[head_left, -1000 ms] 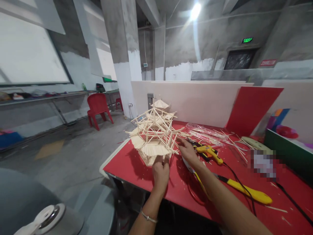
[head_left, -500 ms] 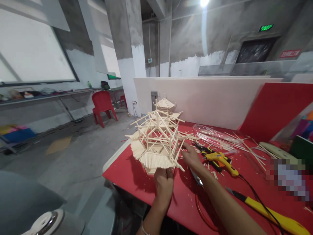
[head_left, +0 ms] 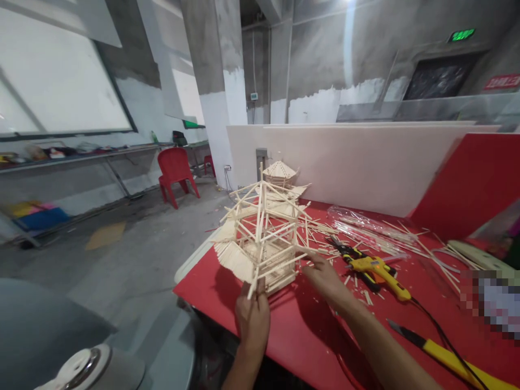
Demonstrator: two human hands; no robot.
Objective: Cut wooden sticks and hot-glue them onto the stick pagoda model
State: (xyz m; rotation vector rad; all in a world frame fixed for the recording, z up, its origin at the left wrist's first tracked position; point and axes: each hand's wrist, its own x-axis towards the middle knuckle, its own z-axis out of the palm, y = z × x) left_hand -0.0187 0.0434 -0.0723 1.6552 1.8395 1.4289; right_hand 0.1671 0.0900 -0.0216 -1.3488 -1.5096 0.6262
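A pagoda model made of thin wooden sticks (head_left: 266,216) stands near the front of the red table, with an open frame on top. Its lower eave is covered with close-set sticks (head_left: 231,255) on the left, while bare beams show at the front and right. My left hand (head_left: 252,314) is closed on the model's front corner, beneath a jutting stick; the fingertips are partly hidden. At the right corner, my right hand (head_left: 320,273) pinches the end of an eave beam. Behind it stands a second stick pagoda (head_left: 280,172) with a finished pointed roof.
To the right lie a yellow glue gun (head_left: 377,273), pliers (head_left: 339,246) and a yellow-handled cutter (head_left: 450,355). Loose sticks and a clear plastic bag (head_left: 365,225) spread behind them. A white-lidded container (head_left: 97,368) is at the lower left. A red chair (head_left: 176,170) stands beyond.
The model has turned: its covered eave has swung from the front to the left, and a bare corner faces me. My left hand has shifted left with it.
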